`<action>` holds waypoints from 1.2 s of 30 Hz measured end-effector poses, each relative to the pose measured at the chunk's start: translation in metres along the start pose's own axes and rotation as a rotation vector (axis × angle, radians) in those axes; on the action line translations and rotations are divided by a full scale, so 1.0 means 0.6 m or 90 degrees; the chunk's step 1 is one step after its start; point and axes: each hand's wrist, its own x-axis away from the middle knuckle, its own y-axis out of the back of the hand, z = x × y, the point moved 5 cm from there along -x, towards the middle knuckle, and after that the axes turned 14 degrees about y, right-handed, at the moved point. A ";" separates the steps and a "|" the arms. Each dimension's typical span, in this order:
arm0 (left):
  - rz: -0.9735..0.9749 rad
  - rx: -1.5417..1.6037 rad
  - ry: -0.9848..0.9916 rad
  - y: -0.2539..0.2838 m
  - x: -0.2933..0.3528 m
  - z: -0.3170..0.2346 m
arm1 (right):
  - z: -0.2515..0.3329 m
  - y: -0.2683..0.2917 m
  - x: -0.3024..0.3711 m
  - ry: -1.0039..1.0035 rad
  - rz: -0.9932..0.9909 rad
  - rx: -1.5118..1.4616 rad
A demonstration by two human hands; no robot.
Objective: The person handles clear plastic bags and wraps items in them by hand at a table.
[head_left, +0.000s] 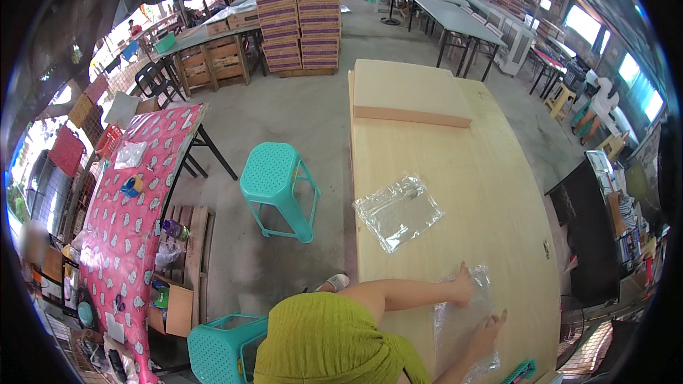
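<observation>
Clear bag [449, 328], five o'clock on the counter [498, 192]; your left hand [462, 288] and right hand [489, 331] rest on it, apparently steadying it flat; whether either grip pinches plastic can't be told; second bag [400, 217], four o'clock, lies apart.

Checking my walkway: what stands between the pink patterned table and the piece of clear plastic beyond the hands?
The head view shows a turquoise plastic stool on the grey floor between the pink table and the clear plastic.

Pink tablecloth [130, 235], apparently white-figured
</observation>
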 end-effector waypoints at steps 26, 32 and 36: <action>-0.393 0.370 0.152 -0.035 -0.032 0.101 | -0.255 0.100 0.121 0.059 -0.163 0.621; -0.154 0.430 0.398 -0.043 0.041 0.111 | -0.230 0.095 0.174 0.034 -0.192 0.578; -0.417 0.383 0.279 -0.030 0.083 0.147 | -0.206 0.075 0.175 0.063 -0.196 0.557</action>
